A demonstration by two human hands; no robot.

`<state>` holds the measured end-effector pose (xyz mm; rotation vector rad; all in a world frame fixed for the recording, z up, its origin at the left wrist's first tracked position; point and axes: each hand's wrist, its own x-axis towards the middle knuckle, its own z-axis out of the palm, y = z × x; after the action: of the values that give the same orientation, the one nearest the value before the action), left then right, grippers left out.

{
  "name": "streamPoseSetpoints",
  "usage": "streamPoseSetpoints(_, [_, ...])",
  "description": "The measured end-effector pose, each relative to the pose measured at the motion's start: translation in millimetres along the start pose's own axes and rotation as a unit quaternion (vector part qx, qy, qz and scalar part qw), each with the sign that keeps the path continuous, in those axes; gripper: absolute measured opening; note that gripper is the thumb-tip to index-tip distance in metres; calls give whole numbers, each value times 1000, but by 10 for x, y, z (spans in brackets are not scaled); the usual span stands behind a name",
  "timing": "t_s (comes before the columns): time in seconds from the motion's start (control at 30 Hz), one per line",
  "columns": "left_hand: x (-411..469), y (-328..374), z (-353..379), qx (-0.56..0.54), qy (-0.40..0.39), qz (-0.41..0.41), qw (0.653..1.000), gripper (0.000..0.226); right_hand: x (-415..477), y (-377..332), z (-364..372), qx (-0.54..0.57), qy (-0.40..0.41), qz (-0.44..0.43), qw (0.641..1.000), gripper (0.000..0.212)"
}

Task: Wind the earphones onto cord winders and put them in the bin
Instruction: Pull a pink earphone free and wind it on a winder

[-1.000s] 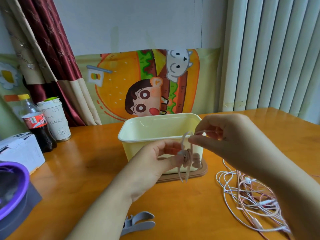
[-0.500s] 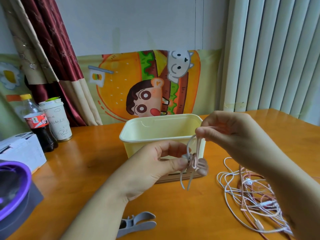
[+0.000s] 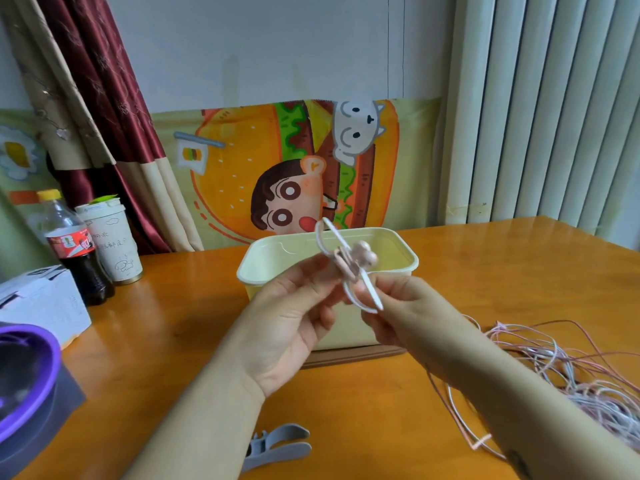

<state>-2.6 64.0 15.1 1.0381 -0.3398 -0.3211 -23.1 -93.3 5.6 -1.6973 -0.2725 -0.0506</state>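
Observation:
A pink cord winder wound with pale pink earphone cord is held up in front of the cream bin. My left hand pinches the winder's left side. My right hand pinches its lower end, where a cord loop sticks out. The bin stands open on a brown lid, behind both hands. A tangle of pink and white earphones lies on the table to the right. A grey cord winder lies near the front edge.
A cola bottle and a paper cup stand at the back left. A white box and a purple-rimmed container sit at the left edge. A curtain, cartoon poster and vertical blinds line the wall behind.
The wound winder has been lifted up over the bin's front rim. My right hand dropped from pulling the cord above it to pinching its lower end.

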Motion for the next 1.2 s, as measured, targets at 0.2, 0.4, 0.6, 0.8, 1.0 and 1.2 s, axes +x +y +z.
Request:
streamPoseSetpoints(0.2, [38, -11, -86, 10, 123, 9, 992, 46, -67, -61, 29, -299, -11, -67, 952, 20])
streamPoseSetpoints(0.4, [43, -48, -86, 44, 121, 2, 992, 37, -122, -172, -79, -420, -8, -74, 904, 23])
streamPoseSetpoints(0.6, [55, -119, -141, 244, 153, 57, 956, 31, -202, -292, -100, -473, -23, -83, 877, 23])
streamPoseSetpoints(0.8, [3, -143, -40, 454, 69, 84, 885, 12, -213, -407, -220, -449, 85, -150, 877, 21])
streamPoseSetpoints(1.0, [-45, -103, -12, 462, -54, 47, 884, 19, -153, -385, -437, -334, 135, -167, 918, 25])
streamPoseSetpoints(1.2, [-59, -31, -17, 391, -105, 62, 912, 23, -89, -274, -445, -133, 82, -141, 978, 30])
